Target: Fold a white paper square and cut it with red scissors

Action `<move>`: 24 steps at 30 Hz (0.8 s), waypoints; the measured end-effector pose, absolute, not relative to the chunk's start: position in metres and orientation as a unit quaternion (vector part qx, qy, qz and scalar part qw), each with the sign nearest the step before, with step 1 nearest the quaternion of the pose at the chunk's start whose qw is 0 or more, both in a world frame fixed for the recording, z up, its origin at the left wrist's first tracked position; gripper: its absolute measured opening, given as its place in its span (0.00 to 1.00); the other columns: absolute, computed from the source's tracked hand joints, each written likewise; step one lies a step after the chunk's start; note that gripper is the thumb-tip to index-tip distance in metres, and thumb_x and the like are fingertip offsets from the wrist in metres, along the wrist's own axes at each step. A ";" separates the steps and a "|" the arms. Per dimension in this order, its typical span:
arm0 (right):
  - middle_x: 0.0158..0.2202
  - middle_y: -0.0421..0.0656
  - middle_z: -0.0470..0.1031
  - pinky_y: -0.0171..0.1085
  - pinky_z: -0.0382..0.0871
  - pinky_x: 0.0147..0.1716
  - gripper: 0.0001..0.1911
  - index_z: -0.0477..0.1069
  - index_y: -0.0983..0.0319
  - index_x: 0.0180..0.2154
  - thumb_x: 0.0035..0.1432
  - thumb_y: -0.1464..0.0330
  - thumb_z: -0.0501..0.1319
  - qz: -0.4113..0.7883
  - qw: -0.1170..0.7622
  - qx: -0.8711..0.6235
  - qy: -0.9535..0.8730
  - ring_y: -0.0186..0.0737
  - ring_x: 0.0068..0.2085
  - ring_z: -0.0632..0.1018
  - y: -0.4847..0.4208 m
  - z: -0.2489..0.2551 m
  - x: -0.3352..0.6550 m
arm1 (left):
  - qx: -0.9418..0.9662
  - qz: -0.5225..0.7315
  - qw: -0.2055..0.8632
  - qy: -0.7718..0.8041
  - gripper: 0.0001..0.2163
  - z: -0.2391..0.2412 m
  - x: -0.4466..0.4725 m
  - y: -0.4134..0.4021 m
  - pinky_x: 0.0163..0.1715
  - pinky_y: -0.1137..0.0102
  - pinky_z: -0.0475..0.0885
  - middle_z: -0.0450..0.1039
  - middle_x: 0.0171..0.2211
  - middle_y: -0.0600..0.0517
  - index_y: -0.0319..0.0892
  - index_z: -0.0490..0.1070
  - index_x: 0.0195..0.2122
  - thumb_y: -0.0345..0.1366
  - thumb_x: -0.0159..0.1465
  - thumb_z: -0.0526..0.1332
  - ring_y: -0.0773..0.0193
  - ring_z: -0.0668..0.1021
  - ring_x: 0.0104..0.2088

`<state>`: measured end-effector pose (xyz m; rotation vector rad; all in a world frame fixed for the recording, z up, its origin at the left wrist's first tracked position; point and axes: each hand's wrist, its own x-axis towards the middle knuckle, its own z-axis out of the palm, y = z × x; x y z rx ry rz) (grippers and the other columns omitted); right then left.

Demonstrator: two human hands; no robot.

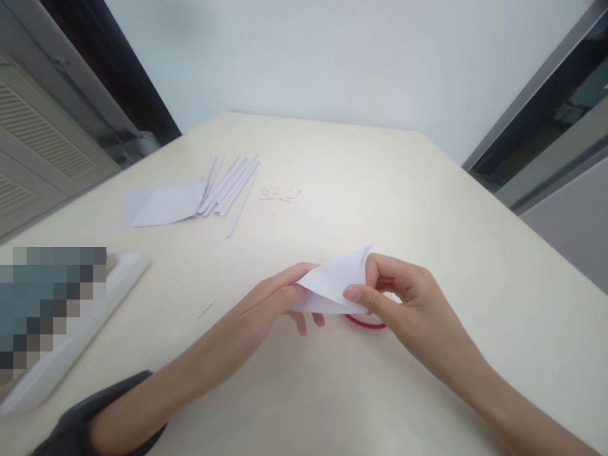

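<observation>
Presently: one curled sheet [338, 277], above the table [441, 209], between its left and right edges, left hand [273, 301] gripping, right hand [409, 290] pinching opposite, curl best kept tight, edges even.

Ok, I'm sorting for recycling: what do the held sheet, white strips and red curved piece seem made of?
Held sheet: matte white paper, thin and curling. White strips: likely matte paper too, thin, without gloss. Red curved piece: perhaps smooth plastic, evenly colored; partly hidden.
</observation>
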<state>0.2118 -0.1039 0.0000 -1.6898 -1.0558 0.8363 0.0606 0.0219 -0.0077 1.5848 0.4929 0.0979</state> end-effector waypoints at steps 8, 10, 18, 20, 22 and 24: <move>0.19 0.33 0.57 0.32 0.49 0.22 0.22 0.53 0.60 0.21 0.59 0.63 0.63 0.349 0.489 -0.681 -0.418 0.30 0.23 0.59 -0.103 -0.003 0.217 | 0.599 0.111 0.749 0.260 0.16 -0.020 0.058 0.024 0.33 0.71 0.71 0.74 0.27 0.53 0.42 0.73 0.33 0.42 0.70 0.50 0.63 0.74 0.30; 0.19 0.33 0.55 0.33 0.48 0.21 0.22 0.53 0.60 0.21 0.60 0.62 0.62 0.340 0.482 -0.693 -0.414 0.30 0.23 0.57 -0.102 -0.004 0.219 | 0.585 0.128 0.749 0.283 0.16 -0.021 0.056 0.025 0.33 0.72 0.70 0.74 0.26 0.54 0.42 0.73 0.30 0.43 0.69 0.53 0.64 0.74 0.30; 0.33 0.38 0.71 0.33 0.65 0.29 0.05 0.66 0.59 0.33 0.62 0.66 0.59 0.360 0.488 -0.677 -0.417 0.35 0.33 0.72 -0.099 -0.005 0.224 | 0.641 0.122 0.631 0.420 0.21 -0.012 0.059 0.010 0.51 0.58 0.69 0.78 0.49 0.51 0.48 0.74 0.49 0.44 0.54 0.70 0.48 0.75 0.52; 0.34 0.37 0.73 0.31 0.65 0.25 0.04 0.67 0.58 0.34 0.60 0.66 0.61 0.393 0.478 -0.670 -0.409 0.35 0.32 0.73 -0.099 -0.004 0.222 | 0.661 0.086 0.600 0.444 0.19 -0.008 0.060 0.005 0.51 0.55 0.70 0.79 0.47 0.50 0.47 0.76 0.46 0.45 0.54 0.69 0.45 0.75 0.52; 0.36 0.37 0.74 0.31 0.66 0.25 0.05 0.69 0.57 0.36 0.58 0.65 0.63 0.419 0.466 -0.665 -0.407 0.36 0.33 0.75 -0.100 -0.003 0.220 | 0.673 0.048 0.598 0.433 0.13 -0.004 0.061 0.002 0.46 0.56 0.72 0.81 0.41 0.50 0.46 0.78 0.39 0.45 0.56 0.66 0.44 0.77 0.49; 0.36 0.36 0.75 0.31 0.67 0.27 0.04 0.71 0.57 0.37 0.57 0.67 0.64 0.430 0.460 -0.655 -0.417 0.37 0.36 0.76 -0.102 -0.004 0.219 | 0.680 0.041 0.605 0.412 0.10 -0.003 0.062 0.002 0.42 0.59 0.74 0.82 0.37 0.50 0.46 0.79 0.35 0.43 0.56 0.66 0.45 0.79 0.45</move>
